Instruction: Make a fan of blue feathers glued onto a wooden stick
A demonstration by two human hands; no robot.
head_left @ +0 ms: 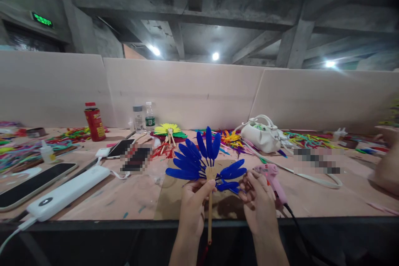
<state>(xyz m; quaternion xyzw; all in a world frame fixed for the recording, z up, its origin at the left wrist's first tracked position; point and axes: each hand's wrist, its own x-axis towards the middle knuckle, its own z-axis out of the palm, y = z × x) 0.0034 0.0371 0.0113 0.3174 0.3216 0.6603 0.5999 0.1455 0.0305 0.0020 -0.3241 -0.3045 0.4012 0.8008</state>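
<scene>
A fan of deep blue feathers (188, 162) spreads from a wooden handle (210, 212) with a pale heart-shaped piece (211, 173) at its top. My left hand (193, 205) is closed around the handle just below that piece, thumb in front. The feathers are dense at left and top, and sparser at right. Close to the right-hand feathers is my right hand (257, 199), its fingers curled together by the feather tips. Whatever lies between those fingertips is hidden. Just behind my right hand, a pink hot glue gun (272, 176) lies on the table.
Brown cardboard (170, 197) lies under the fan. A power bank (68, 191) and phone (37, 181) are left. Behind stand a red bottle (94, 122), a yellow feather fan (168, 129) and a white handbag (261, 135). Another person's arm (388, 162) is at far right.
</scene>
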